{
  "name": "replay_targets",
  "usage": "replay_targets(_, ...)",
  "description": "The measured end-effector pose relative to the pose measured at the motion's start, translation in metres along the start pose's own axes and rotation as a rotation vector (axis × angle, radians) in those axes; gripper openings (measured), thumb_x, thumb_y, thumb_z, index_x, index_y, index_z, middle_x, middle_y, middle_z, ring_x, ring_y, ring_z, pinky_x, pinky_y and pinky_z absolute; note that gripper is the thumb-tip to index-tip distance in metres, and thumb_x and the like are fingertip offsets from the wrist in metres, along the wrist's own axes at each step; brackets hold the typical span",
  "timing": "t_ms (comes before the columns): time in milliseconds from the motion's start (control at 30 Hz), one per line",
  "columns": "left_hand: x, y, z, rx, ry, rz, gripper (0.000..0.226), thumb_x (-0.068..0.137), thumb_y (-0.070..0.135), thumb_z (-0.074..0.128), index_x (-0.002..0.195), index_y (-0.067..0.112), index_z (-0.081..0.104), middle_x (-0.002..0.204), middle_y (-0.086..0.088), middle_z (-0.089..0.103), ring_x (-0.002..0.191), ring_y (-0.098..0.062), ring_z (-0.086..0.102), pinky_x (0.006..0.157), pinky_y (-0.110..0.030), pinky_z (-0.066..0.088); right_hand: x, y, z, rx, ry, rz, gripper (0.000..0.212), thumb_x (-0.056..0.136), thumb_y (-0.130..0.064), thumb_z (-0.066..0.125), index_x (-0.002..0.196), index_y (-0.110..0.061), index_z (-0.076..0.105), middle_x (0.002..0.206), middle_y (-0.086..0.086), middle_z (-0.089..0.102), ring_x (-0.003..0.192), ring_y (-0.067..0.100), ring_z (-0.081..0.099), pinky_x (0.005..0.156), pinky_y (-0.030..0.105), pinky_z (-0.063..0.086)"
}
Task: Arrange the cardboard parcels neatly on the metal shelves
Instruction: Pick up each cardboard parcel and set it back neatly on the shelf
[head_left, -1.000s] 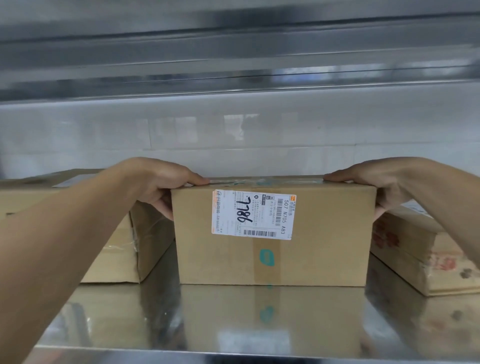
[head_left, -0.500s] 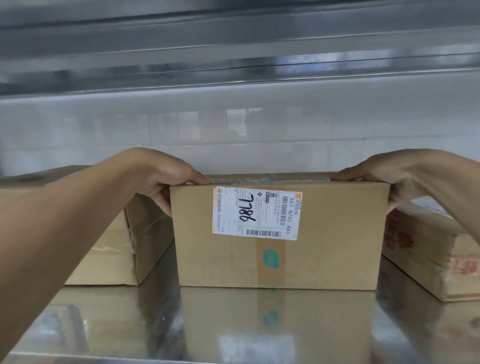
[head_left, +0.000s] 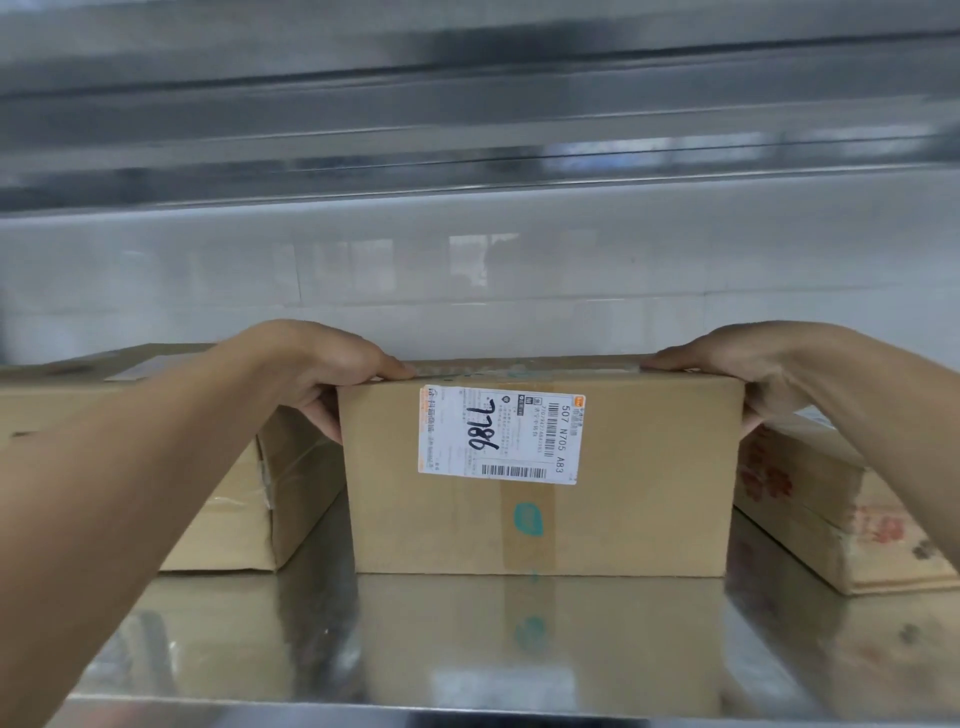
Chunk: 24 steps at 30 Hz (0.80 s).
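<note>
A brown cardboard parcel with a white shipping label marked "7786" rests on the shiny metal shelf, its labelled face towards me. My left hand grips its upper left corner, thumb on top and fingers down the left side. My right hand grips the upper right corner the same way. A second cardboard parcel sits to the left, close beside it. A third parcel with red print lies to the right, angled.
The underside of the metal shelf above hangs low over the parcels. A white tiled wall closes off the back. The shelf's front edge runs along the bottom of the view.
The middle parcel and both hands have shifted slightly; the view has moved a little back and up. Both hands keep the same grip on the parcel's top corners.
</note>
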<state>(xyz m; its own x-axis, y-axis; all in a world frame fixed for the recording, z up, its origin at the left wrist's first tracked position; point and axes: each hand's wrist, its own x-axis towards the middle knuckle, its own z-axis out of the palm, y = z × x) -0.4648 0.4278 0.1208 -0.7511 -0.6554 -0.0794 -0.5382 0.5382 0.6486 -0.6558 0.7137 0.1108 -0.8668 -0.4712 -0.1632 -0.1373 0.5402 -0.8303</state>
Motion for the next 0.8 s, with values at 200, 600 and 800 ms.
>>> replay_targets(200,-0.009,-0.003,-0.002,-0.085,-0.009,-0.006,0.032,0.1,0.047,0.059,0.107,0.018,0.07,0.102,-0.004,0.073,0.085,-0.02,0.072,0.057,-0.034,0.061,-0.003,0.009,0.0,0.042,0.07,-0.049,0.046,0.091,-0.053,0.07,0.117,-0.016,0.069,0.113,0.015,0.072,0.09,0.032,0.075,0.063,0.046,0.062)
replay_targets(600,-0.03,-0.01,-0.001,-0.253,0.093,0.064,0.04,0.095,0.061,0.056,0.104,0.022,0.062,0.105,-0.006,0.07,0.094,-0.022,0.07,0.074,-0.039,0.06,-0.018,0.011,-0.001,0.162,0.074,-0.141,0.052,0.092,-0.06,0.063,0.117,-0.016,0.072,0.116,0.01,0.073,0.101,0.026,0.071,0.075,0.044,0.061)
replay_targets(800,-0.03,-0.027,0.005,-0.474,0.094,0.074,0.054,0.093,0.072,0.049,0.117,0.025,0.06,0.115,-0.006,0.067,0.103,-0.028,0.067,0.09,-0.045,0.056,-0.031,0.019,0.006,0.406,0.132,-0.178,0.05,0.099,-0.063,0.05,0.109,-0.015,0.062,0.106,0.017,0.063,0.091,0.034,0.064,0.074,0.045,0.056)
